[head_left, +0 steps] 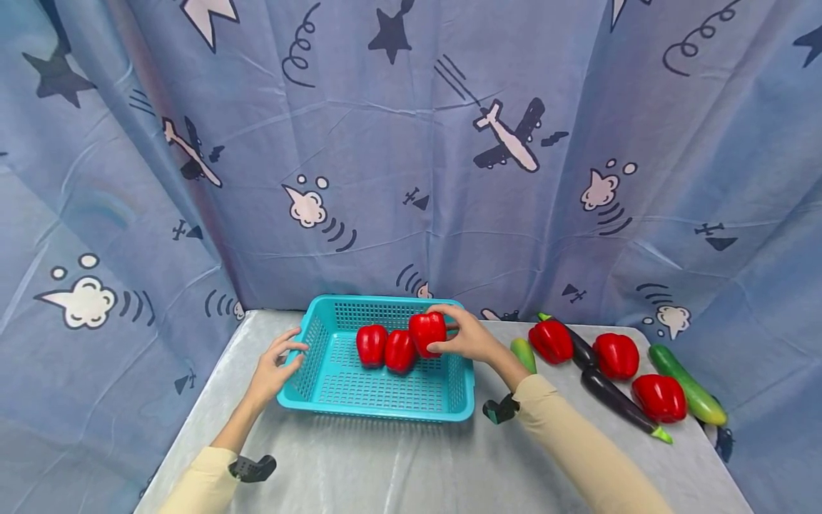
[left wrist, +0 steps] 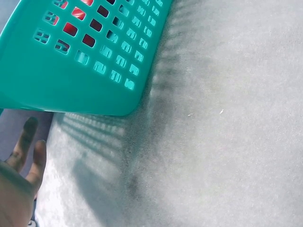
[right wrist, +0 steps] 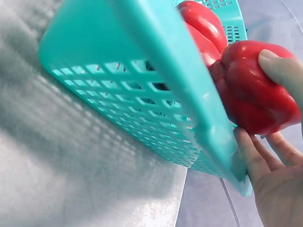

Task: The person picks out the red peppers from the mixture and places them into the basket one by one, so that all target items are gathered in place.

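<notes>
My right hand [head_left: 470, 338] grips a red bell pepper [head_left: 427, 333] over the right part of a turquoise basket [head_left: 379, 415]. In the right wrist view the thumb presses on this pepper [right wrist: 255, 90], and the fingers reach past the basket rim [right wrist: 203, 113]. Two more red bell peppers [head_left: 372, 345] [head_left: 400, 351] lie side by side inside the basket, next to the held one. At the basket's left end is my left hand [head_left: 272, 371], its fingers spread loosely by the rim and holding nothing. The left wrist view shows that hand [left wrist: 19, 179] just off the basket's corner [left wrist: 109, 101].
Right of the basket on the grey table [head_left: 359, 471] lie three red bell peppers [head_left: 551, 340] [head_left: 616, 355] [head_left: 659, 397], two eggplants [head_left: 619, 400] [head_left: 581, 350], a cucumber [head_left: 687, 384] and another green vegetable [head_left: 523, 355]. A patterned blue curtain [head_left: 385, 178] hangs behind the table.
</notes>
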Demonstrator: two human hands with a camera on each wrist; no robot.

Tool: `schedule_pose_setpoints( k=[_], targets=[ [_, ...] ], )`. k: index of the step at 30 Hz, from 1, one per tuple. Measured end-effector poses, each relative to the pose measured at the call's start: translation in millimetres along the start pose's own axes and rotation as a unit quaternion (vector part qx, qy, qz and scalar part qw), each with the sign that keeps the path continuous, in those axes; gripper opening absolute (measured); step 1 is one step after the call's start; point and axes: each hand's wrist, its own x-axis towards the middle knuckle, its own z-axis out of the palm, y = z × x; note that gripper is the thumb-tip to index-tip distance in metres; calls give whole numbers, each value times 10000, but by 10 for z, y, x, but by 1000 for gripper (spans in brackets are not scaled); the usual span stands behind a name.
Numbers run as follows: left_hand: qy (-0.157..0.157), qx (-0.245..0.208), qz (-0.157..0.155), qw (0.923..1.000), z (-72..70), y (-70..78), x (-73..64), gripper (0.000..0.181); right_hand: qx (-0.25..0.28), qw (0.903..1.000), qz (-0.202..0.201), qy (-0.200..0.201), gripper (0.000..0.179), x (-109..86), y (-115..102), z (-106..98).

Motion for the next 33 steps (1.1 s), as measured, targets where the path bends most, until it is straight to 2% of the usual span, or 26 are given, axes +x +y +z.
schedule_pose_setpoints(
  k=[7, 13, 16, 24, 29, 33],
  targets=[
    [-23, -20, -25, 10000, -3, -30, -3, 17, -126, 9999, 36, 61, 52, 0, 5, -34],
    [-31, -112, -40, 9999, -1, -97, 6, 17, -345, 9979, 373, 390, 50, 7, -1, -51],
    [-28, -155, -19, 9999, 0, -115, 7, 17, -485, 9966, 540, 400, 50, 18, -4, -48],
    [-13, -215, -41, 9998, 5, -109, 5, 17, -954, 9925, 687, 347, 18, 25, 22, -54],
    [14, -210, -63, 9998, 6, -104, 12, 17, -1321, 9884, 754, 22, 26, 54, 27, -43],
    [16, -230, -66, 9997, 12, -106, 11, 17, -1137, 9903, 797, -19, 32, 53, 42, -46]
  ],
)
